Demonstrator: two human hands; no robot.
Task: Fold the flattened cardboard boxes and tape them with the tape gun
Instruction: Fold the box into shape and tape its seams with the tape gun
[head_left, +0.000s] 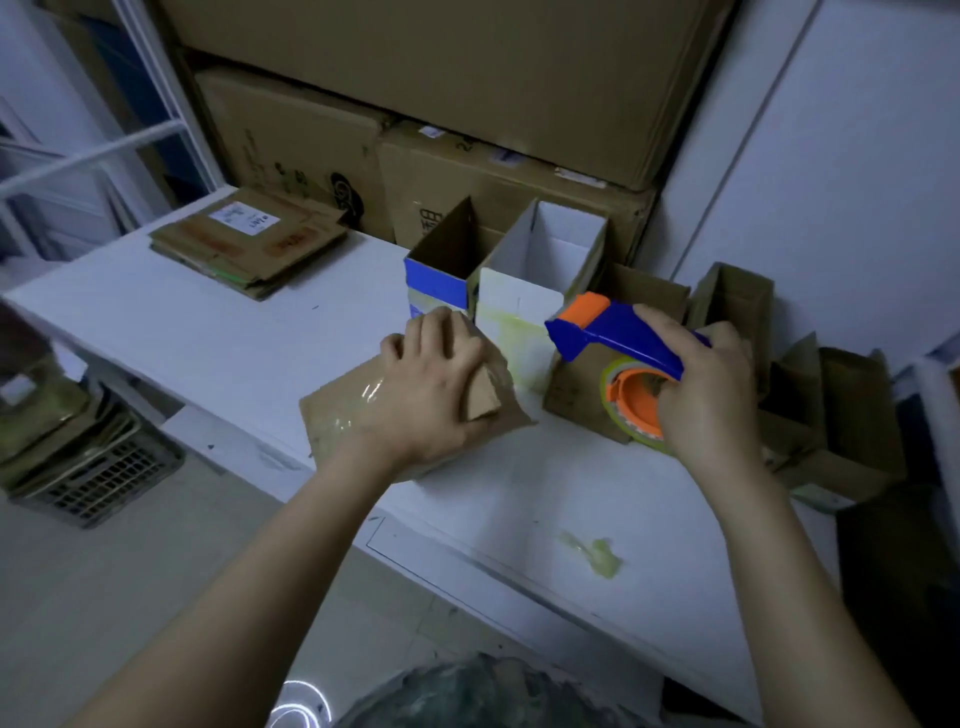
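A small brown cardboard box (337, 421) lies on the white table (218, 338), with shiny clear tape across its top. My left hand (431, 384) presses down on its far end, fingers curled over the flaps. My right hand (711, 384) grips the blue and orange tape gun (618, 338) just right of the box, lifted off it, with the tape roll (636, 402) under my palm. A stack of flattened cardboard boxes (249, 244) rests at the table's far left.
Several folded open boxes stand behind and right of my hands: a blue-edged one (441, 265), a white one (545, 260) and brown ones (831, 415). Large cartons (467, 78) fill the back wall. A tape scrap (597, 556) lies near the front edge. A crate (93, 478) sits on the floor at left.
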